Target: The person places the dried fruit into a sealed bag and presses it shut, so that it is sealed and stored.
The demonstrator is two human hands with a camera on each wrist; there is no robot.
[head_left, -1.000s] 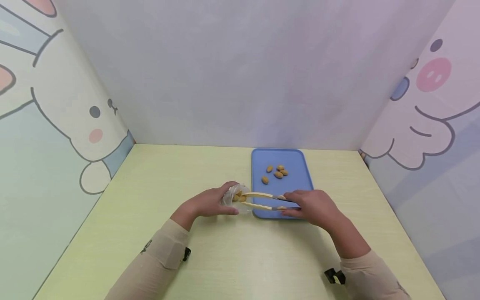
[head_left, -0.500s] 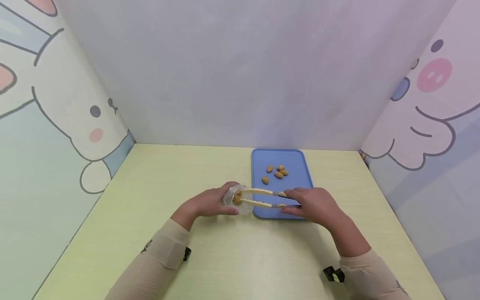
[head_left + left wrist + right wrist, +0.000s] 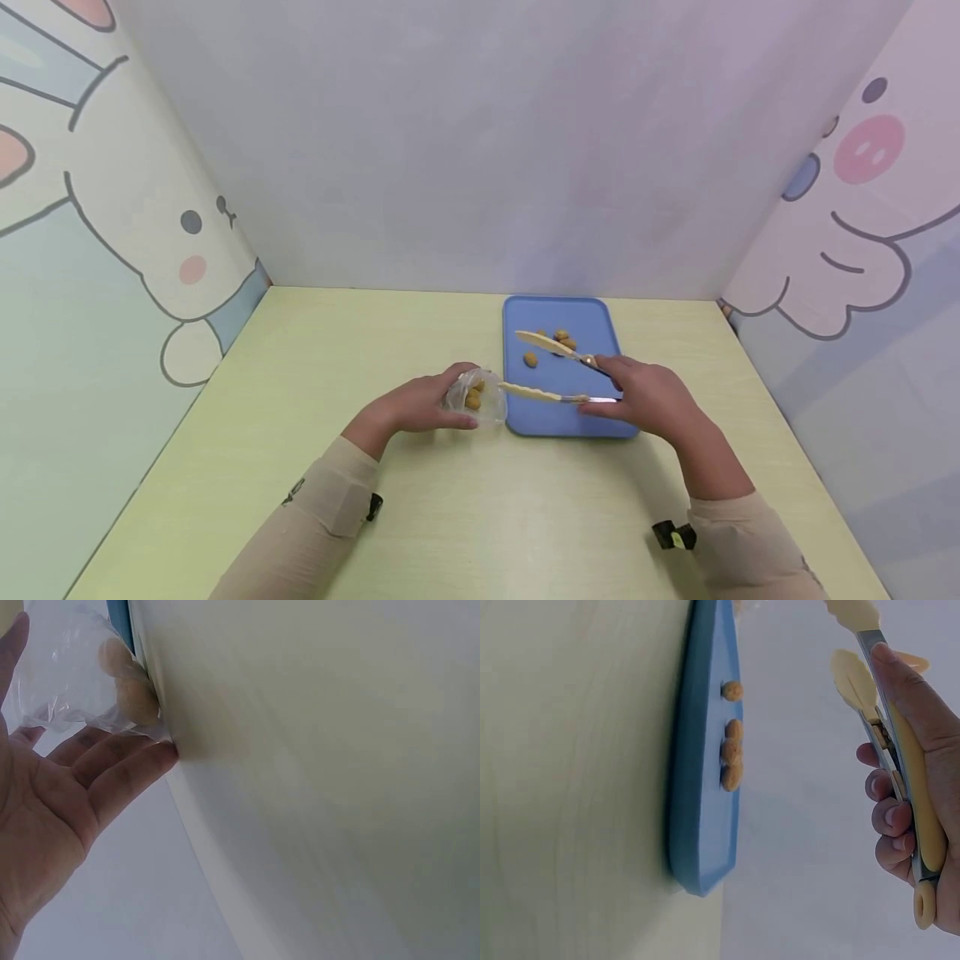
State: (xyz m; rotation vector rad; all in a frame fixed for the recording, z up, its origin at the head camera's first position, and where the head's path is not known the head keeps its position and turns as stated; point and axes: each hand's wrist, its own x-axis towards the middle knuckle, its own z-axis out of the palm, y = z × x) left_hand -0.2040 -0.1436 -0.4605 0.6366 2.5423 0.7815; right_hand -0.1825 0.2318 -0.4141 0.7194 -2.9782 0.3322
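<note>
Tongs [image 3: 534,392] in right grip [image 3: 651,398]

Counter [image 3: 375,333]: pale yellow with a faint grain, widening from the centre of the head view toward six o'clock. Back wall [image 3: 420,167]: plain pale grey at twelve o'clock, tinged mauve toward one, meeting the counter's far edge. Left panel [image 3: 67,350]: pale blue-green at nine o'clock, bearing a white cartoon rabbit [image 3: 135,200] with grey outlines, a peach cheek and ears cut off near ten. Right panel [image 3: 885,450]: pale grey-blue at three o'clock, bearing a cartoon pig [image 3: 847,225], its pink snout lying between two and three.
</note>
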